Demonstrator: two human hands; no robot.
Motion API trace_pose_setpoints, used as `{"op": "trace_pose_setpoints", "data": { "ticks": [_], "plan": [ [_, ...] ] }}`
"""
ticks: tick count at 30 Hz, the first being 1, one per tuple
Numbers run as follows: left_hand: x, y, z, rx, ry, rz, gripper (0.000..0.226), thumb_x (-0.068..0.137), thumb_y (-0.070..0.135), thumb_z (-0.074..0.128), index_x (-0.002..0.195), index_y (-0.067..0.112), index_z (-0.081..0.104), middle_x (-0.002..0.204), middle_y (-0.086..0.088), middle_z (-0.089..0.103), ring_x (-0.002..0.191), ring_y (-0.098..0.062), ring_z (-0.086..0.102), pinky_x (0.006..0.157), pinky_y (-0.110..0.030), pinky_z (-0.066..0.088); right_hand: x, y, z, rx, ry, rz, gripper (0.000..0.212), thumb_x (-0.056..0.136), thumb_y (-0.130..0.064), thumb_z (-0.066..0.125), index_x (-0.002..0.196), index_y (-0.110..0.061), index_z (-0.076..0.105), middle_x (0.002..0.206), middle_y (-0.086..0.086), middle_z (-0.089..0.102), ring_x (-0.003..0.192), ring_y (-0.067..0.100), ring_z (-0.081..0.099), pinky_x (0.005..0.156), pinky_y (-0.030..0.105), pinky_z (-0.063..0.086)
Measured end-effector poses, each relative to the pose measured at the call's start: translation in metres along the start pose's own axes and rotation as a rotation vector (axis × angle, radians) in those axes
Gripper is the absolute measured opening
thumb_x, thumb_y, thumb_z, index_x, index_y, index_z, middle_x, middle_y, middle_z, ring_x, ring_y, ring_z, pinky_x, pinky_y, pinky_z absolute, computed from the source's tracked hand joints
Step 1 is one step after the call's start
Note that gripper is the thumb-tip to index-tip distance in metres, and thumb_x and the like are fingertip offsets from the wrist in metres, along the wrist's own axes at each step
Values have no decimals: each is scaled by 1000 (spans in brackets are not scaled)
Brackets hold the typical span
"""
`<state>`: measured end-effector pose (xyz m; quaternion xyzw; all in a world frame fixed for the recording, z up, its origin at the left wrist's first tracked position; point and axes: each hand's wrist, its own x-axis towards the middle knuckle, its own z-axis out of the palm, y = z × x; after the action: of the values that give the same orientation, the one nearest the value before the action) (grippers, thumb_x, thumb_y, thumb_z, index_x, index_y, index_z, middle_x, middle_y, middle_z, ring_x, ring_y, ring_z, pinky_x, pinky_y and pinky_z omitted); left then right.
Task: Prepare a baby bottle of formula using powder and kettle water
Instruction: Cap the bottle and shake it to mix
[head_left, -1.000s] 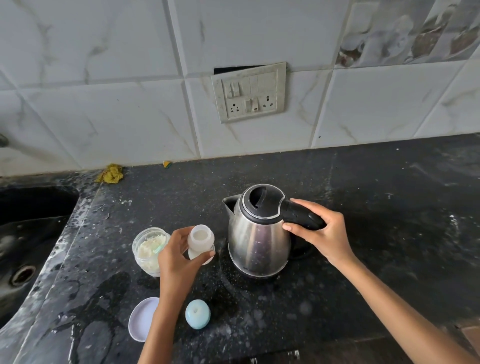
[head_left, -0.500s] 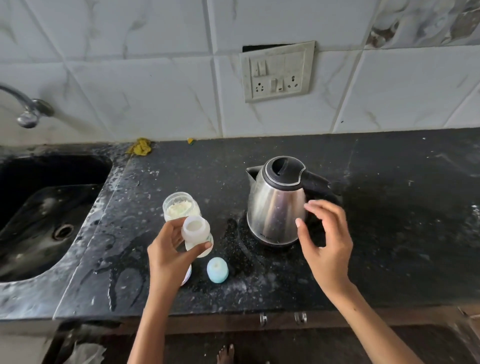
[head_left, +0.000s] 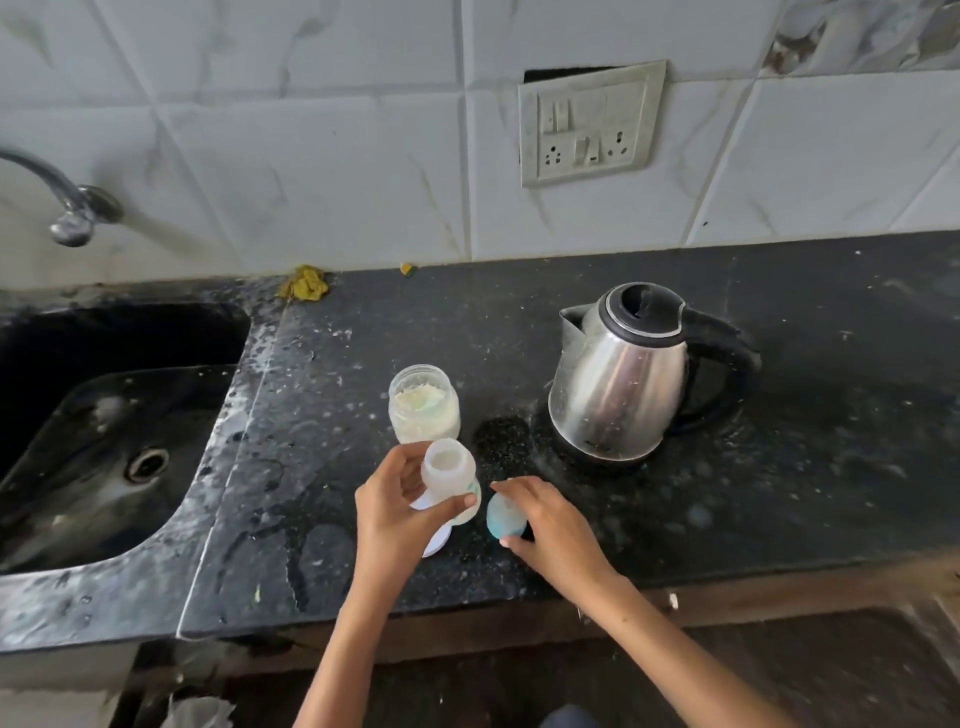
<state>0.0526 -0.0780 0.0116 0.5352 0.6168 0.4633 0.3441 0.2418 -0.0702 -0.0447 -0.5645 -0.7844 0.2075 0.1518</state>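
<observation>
Head camera, the only view, looking down at a dark speckled counter set against white tiled wall. The left hand grips an open, uncapped baby bottle, fingers and thumb curled round its body, holding it upright near the counter's front edge. Just to its right, the right hand pinches a pale blue bottle cap between fingertips and thumb, the cap tilted on edge at the counter surface. Behind the bottle stands an open jar of powder, lid off. A steel kettle with a black lid and handle stands apart to the right, untouched. The step in hand looks like closing the bottle: the next move would call for bringing the cap over the bottle's mouth, seating it squarely and turning it while the left hand keeps the bottle steady. A white disc, perhaps the jar's lid, is mostly hidden under the left hand. How much liquid or powder the bottle holds is hard to make out; its inside shows only whitish. A sink and tap lie at the left, cut off by the frame, and a switch plate hangs on the wall.
</observation>
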Motion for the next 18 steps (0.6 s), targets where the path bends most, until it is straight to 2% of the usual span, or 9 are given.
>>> {"op": "trace_pose_setpoints", "data": {
  "ticks": [3,6,10,14,16,18],
  "plan": [
    [3,-8,8,1,-79,32,55,53,15,92,101,22,64,94,14,71,89,5,65,77,-7,49,2,2,-4,41,69,56,62,80,-19,76,137,-22,51,130,2,57,117,23,58,92,36,51],
    [6,-14,22,-12,-140,44,55,55,13,91,102,20,64,96,14,70,90,4,65,77,-8,49,-1,10,-18,161,175,196,62,75,-21,81,131,-21,54,123,1,58,111,21,59,91,35,50],
    [10,-21,40,-44,-211,42,53,56,10,89,97,30,61,94,17,70,91,1,66,81,-19,54,-3,17,-43,338,295,334,56,67,-23,86,117,-24,60,111,-1,62,101,17,61,86,39,55],
    [13,-31,52,-73,-271,45,53,57,14,86,102,29,61,99,12,71,95,-6,67,85,-34,56,-3,11,-63,440,338,403,41,73,-18,81,106,-28,62,99,-11,65,92,12,63,69,13,51],
    [14,-33,56,-89,-287,52,53,57,18,85,102,31,61,101,13,71,97,-7,66,86,-36,56,-3,4,-69,515,332,399,39,78,-18,78,110,-28,60,101,-15,62,94,10,62,68,10,51],
    [15,-33,59,-98,-301,63,56,56,25,88,104,31,60,103,14,69,100,-7,65,88,-33,55,-2,-4,-73,567,312,375,41,81,-16,75,116,-29,58,107,-18,59,99,9,61,75,14,53]
  ]
}}
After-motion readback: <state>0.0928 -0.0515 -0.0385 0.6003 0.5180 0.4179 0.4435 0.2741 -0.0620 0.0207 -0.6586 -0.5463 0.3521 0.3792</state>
